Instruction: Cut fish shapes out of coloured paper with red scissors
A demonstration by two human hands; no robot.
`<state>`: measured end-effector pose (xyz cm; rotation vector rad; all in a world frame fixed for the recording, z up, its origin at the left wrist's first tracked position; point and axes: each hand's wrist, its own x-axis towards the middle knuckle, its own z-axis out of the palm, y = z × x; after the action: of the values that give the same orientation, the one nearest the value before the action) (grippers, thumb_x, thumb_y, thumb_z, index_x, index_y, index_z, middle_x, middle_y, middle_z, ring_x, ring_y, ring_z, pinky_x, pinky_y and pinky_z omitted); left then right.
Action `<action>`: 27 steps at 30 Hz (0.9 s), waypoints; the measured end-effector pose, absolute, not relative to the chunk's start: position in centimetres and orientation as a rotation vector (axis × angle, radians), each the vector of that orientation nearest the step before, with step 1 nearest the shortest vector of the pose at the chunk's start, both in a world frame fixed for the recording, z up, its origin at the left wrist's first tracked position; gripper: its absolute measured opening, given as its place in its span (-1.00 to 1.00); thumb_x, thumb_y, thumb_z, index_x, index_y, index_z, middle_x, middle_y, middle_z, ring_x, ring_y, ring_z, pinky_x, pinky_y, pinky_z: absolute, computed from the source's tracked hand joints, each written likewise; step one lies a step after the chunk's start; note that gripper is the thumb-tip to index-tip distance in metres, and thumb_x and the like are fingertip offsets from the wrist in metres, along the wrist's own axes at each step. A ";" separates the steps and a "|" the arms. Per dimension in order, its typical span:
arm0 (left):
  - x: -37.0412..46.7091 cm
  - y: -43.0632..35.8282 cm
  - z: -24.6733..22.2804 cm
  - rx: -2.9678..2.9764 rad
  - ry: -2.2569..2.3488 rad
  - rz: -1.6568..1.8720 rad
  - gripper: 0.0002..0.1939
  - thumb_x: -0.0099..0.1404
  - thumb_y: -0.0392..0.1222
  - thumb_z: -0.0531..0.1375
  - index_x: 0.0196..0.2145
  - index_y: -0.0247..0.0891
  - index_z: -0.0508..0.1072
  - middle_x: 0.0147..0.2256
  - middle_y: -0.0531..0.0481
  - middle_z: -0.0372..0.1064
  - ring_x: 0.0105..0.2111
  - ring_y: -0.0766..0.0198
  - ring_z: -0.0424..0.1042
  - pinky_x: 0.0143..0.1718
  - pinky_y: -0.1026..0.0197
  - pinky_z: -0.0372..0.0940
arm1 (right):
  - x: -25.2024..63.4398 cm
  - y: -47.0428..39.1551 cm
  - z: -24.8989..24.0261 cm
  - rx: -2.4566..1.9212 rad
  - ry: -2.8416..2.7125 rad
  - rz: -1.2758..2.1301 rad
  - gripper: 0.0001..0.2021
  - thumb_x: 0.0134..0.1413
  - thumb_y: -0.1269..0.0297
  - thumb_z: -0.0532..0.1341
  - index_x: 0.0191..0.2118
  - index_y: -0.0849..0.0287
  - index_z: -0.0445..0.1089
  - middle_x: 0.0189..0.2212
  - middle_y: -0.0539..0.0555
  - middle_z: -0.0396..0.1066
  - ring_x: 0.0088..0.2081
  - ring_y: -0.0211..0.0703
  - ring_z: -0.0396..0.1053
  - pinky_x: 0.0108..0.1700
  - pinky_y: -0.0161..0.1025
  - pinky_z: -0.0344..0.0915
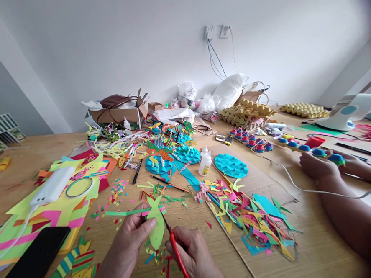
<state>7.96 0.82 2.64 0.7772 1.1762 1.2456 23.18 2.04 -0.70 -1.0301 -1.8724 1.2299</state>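
My left hand (124,245) pinches a light-green paper fish (156,231) between thumb and fingers, tail pointing away from me. A thin green paper strip (123,212) sticks out to the left behind it, and bits of pink show at both sides near the tail. My right hand (197,253) is closed around red-handled scissors (179,257); their dark blades reach to the fish's right edge near the tail. Whether they touch the paper I cannot tell. Striped paper fish (65,263) lie at the lower left, beside a black phone (35,257).
Colourful paper scraps (263,226) and a thin stick (232,245) lie to the right. A glue bottle (205,162) stands near blue egg-carton discs (231,165). Another person's hands (321,166) hold a painted egg-carton strip (318,152). A white cable (288,179) crosses the table.
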 end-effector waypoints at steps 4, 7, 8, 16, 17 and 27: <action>7.6 0.9 2.5 0.794 1.177 1.230 -0.89 0.03 -0.19 0.27 -0.43 -0.22 0.49 -0.45 0.05 0.41 -0.37 0.23 0.31 -0.29 0.26 0.22 | 23.2 2.0 -1.0 -1.019 -1.870 1.262 -0.69 0.05 0.23 0.05 -0.63 0.17 0.01 -0.69 -0.13 -0.05 -0.61 -0.39 -0.08 -0.60 -0.40 -0.14; 7.6 0.9 2.5 0.800 1.187 1.213 -0.91 0.03 -0.18 0.27 -0.46 -0.21 0.48 -0.47 0.07 0.38 -0.38 0.23 0.30 -0.28 0.26 0.22 | 23.2 2.0 -1.2 -1.015 -1.860 1.326 -0.71 0.06 0.25 0.03 -0.62 0.17 0.04 -0.69 -0.13 -0.02 -0.61 -0.39 -0.05 -0.60 -0.41 -0.11; 7.6 0.9 2.5 0.801 1.186 1.208 -0.91 0.02 -0.18 0.27 -0.45 -0.21 0.49 -0.47 0.06 0.38 -0.38 0.23 0.29 -0.29 0.26 0.22 | 23.2 1.9 -1.2 -1.016 -1.855 1.346 -0.71 0.06 0.25 0.03 -0.62 0.17 0.05 -0.68 -0.13 -0.02 -0.61 -0.39 -0.05 -0.59 -0.41 -0.10; 7.8 0.8 2.9 0.822 1.129 1.162 -0.89 0.04 -0.21 0.26 -0.40 -0.23 0.50 -0.43 0.06 0.36 -0.41 0.29 0.23 -0.32 0.29 0.19 | 23.4 1.7 -1.2 -1.025 -1.807 1.429 -0.71 0.08 0.27 0.03 -0.62 0.18 0.07 -0.70 -0.13 0.02 -0.61 -0.38 -0.04 -0.58 -0.41 -0.09; 7.8 0.8 2.9 0.822 1.129 1.159 -0.89 0.04 -0.21 0.26 -0.40 -0.23 0.49 -0.44 0.07 0.35 -0.41 0.29 0.23 -0.31 0.29 0.18 | 23.4 1.7 -1.2 -1.017 -1.809 1.429 -0.70 0.09 0.26 0.02 -0.62 0.18 0.07 -0.69 -0.13 0.02 -0.61 -0.38 -0.04 -0.58 -0.41 -0.10; 7.6 0.9 2.8 0.826 1.136 1.153 -0.87 0.05 -0.17 0.26 -0.39 -0.20 0.47 -0.46 0.09 0.32 -0.39 0.30 0.23 -0.31 0.30 0.18 | 23.4 1.9 -1.2 -1.021 -1.905 1.224 -0.65 0.11 0.18 0.03 -0.63 0.17 0.00 -0.68 -0.13 -0.07 -0.61 -0.39 -0.09 -0.59 -0.40 -0.14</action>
<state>7.61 0.87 2.83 0.8256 1.1362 1.1531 23.39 1.95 -1.17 -1.0212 -1.9048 1.2236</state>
